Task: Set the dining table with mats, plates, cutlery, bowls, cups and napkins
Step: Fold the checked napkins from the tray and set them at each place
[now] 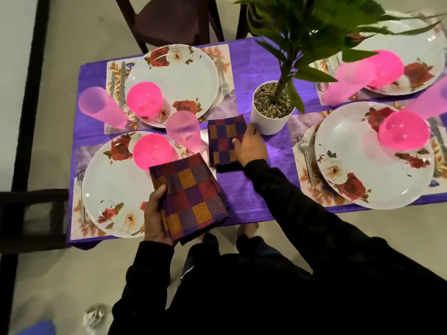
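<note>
My left hand (156, 215) grips a stack of folded checked napkins (189, 194), purple, maroon and orange, above the near left plate (113, 192). My right hand (250, 146) rests with its fingers on another folded checked napkin (223, 139) lying on the purple tablecloth (254, 189), just left of the white plant pot (269, 112). Four floral plates sit on floral mats, each with a pink bowl, such as the near left bowl (152, 151). Pale pink cups (183, 130) stand beside the plates. A fork (306, 155) lies left of the near right plate (372, 155).
A green plant rises from the pot of pebbles at the table's middle and hides part of the far right setting. Dark wooden chairs (169, 18) stand at the far side and at the left edge. My feet show under the near table edge.
</note>
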